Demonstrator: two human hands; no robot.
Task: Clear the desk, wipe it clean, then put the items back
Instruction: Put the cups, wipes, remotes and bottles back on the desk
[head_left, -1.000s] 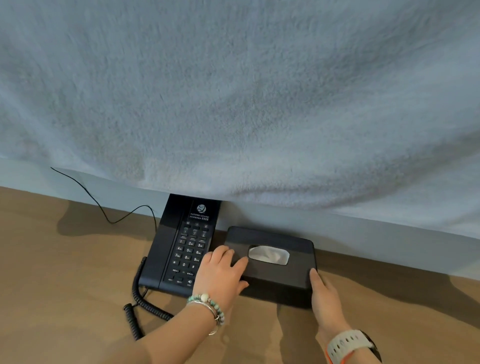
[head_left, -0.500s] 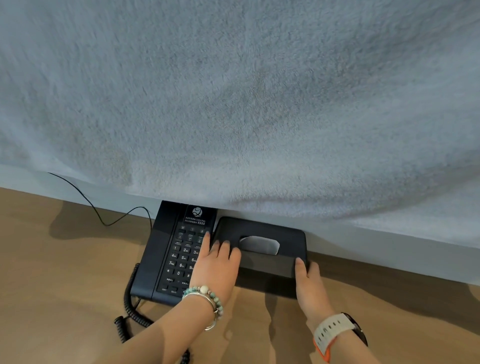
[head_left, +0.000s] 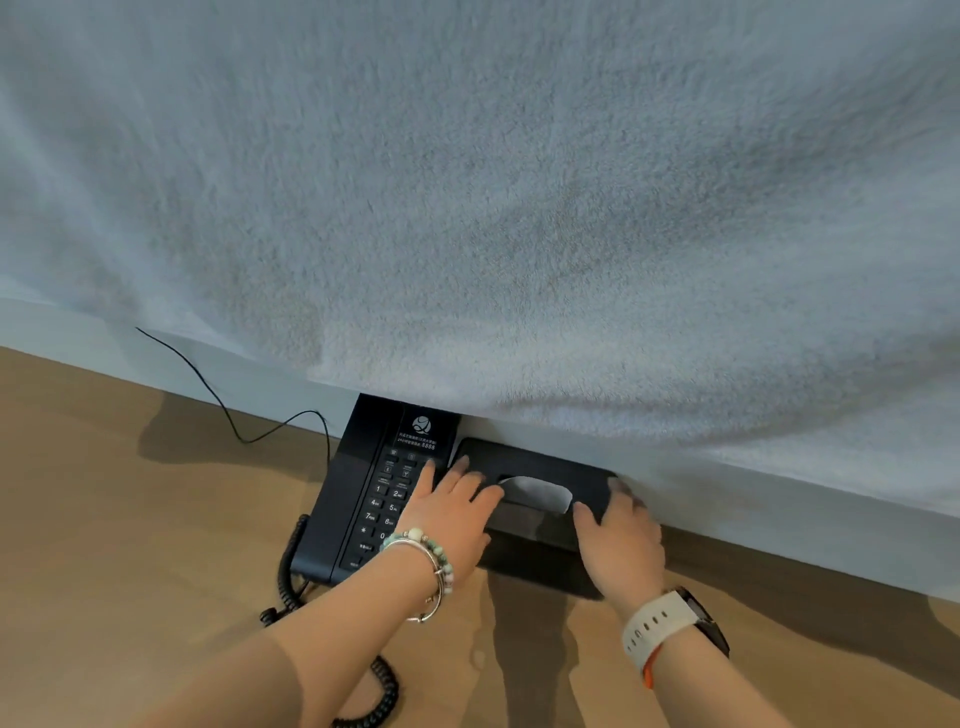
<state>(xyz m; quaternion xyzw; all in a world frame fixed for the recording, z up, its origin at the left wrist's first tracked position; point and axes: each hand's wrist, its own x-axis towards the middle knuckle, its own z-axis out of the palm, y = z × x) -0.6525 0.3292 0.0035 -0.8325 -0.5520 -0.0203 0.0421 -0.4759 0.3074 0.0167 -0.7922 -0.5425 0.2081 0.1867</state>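
1. The black tissue box (head_left: 535, 460) sits at the back of the desk, right against the pale strip (head_left: 779, 525) at the foot of the wall. It lies just beside the telephone, on that phone's right. We see a low rectangular box with rounded corners and a matte finish. A white tissue (head_left: 537, 492) shows through the oval slot in its lid.
2. The left hand (head_left: 452, 514) lies flat on the near-left part of the lid. Its fingers are straight and spread, resting on the box rather than wrapping it. One finger reaches over the phone's keypad.
3. The right hand (head_left: 621, 545) rests on the right end of the box, with the thumb pointing towards the slot. Its fingers seem to be stretched out over the lid, though motion blur smears the tips, so we read the hand as laid on rather than clenched.
4. A beaded bracelet (head_left: 431, 556) circles the left wrist. A watch with a pale perforated strap (head_left: 660, 629) circles the right.
5. The black desk telephone (head_left: 358, 483) is glossy, with white-printed keys and a round logo near its top. Its coiled cord (head_left: 288, 571) loops off the front-left corner and trails towards us. A thin black cable (head_left: 218, 402) runs up the strip behind it.
6. The desk (head_left: 130, 519) is a smooth, light brown wooden surface that carries soft shadows of the arms.
7. Above the strip, a pale grey-blue wall (head_left: 519, 208) with a fuzzy, plush-looking texture fills most of the view.
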